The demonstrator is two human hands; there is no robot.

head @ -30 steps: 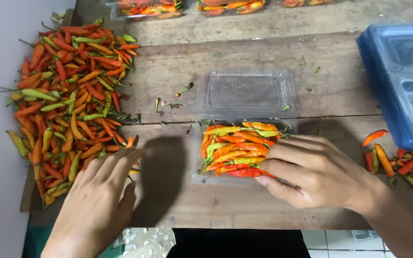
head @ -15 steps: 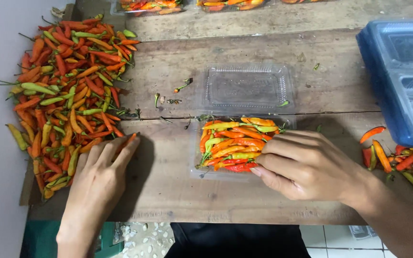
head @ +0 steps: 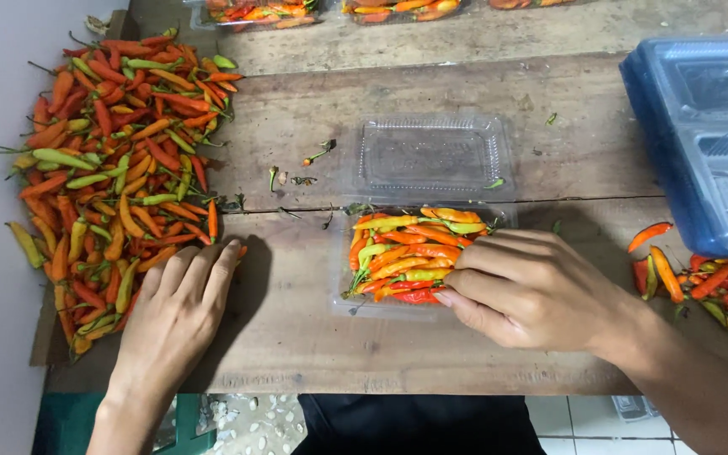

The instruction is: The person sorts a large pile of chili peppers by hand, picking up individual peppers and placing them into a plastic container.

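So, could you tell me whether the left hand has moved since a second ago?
Yes. The left hand has slid up the wooden table, from near its front edge to the edge of the chili pile.

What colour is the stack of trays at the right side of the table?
The stack of trays is blue and see-through, clearest in the head view.

The table [head: 297, 337] is rough, worn wood with a matt, scratched surface and a long crack. The clamshell box [head: 431, 160] is thin clear plastic, glossy and ribbed, and the stacked trays [head: 701, 126] are shiny blue-tinted plastic. The chili peppers [head: 111, 168] have smooth, waxy, slightly glossy skin.
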